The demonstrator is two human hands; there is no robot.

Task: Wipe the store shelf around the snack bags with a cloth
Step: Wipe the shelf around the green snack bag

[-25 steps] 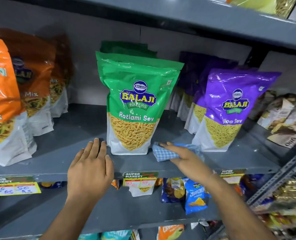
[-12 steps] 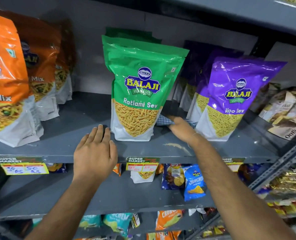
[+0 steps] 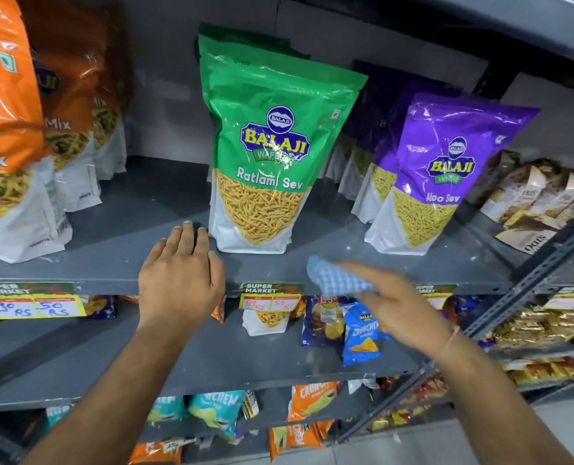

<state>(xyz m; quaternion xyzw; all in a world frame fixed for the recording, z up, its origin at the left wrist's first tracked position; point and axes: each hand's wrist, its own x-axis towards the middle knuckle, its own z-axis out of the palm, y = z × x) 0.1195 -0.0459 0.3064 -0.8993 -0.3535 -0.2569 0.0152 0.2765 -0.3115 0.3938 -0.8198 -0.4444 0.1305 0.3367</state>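
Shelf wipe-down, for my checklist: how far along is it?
Underway. The right hand holds the checked cloth at the shelf front edge, below the green bag; the left hand rests on the shelf. What is already wiped cannot be told; no bags look moved aside.

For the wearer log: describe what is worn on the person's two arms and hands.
Both forearms are bare with no sleeves in view, and neither hand is gloved. The right hand has a thin pale thread or band around its wrist. The left hand shows no rings, watch or band.
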